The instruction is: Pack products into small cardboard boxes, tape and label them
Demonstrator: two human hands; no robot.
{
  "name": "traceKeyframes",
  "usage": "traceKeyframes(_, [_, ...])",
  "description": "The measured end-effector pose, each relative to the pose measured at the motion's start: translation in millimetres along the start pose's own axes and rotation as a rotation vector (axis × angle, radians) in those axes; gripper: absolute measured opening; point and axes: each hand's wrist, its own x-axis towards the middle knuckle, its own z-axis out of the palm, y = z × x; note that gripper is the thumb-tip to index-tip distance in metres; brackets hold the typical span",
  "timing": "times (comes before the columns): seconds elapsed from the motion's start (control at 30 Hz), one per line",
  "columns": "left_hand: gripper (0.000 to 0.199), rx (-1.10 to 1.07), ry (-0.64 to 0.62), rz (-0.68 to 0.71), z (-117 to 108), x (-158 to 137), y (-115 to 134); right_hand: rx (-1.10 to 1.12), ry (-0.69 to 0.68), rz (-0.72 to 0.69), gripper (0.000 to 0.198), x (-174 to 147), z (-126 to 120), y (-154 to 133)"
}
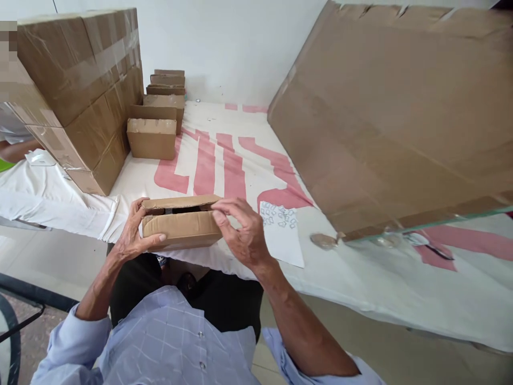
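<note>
A small brown cardboard box (182, 230) stands at the near edge of the cloth-covered table, its top partly open with a dark gap between the flaps. My left hand (134, 232) grips the box's left end, thumb along the near side and fingers behind. At the right end, my right hand (242, 230) pinches the edge of a flap between thumb and fingers. What lies inside the box is too dark to make out. Just right of my right hand lies a white paper sheet (282, 235) with small dark outlined shapes on it.
Taped cartons (92, 101) are stacked at the left. Beside them runs a row of small boxes (152, 139). A large cardboard panel (401, 117) leans over the right side, with a tape roll (324, 241) at its lower corner. A person's arm (20, 149) shows at far left.
</note>
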Motion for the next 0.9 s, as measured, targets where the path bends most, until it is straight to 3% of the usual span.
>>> traceKeyframes(0.13, [0.065,-0.020,0.030,0.023,7.6,-2.6,0.7,-0.107,-0.277,-0.092,0.020,12.9,9.8,-27.4])
traceKeyframes(0.37, [0.072,-0.022,0.018,0.016,10.1,-2.8,3.8,-0.135,-0.476,0.065,0.018,30.0,27.9,-59.0])
traceKeyframes(0.47, [0.072,0.004,0.012,0.010,10.0,-4.0,6.8,-0.048,-0.434,0.113,0.013,27.4,36.4,-61.2])
traceKeyframes(0.7, [0.074,-0.003,0.014,0.027,10.2,-5.4,8.6,0.156,-0.191,0.194,0.013,14.4,62.0,-49.3])
traceKeyframes(0.9, [0.075,-0.001,-0.005,0.009,6.8,-5.5,6.8,0.143,-0.165,0.095,0.015,12.4,58.8,-49.5])
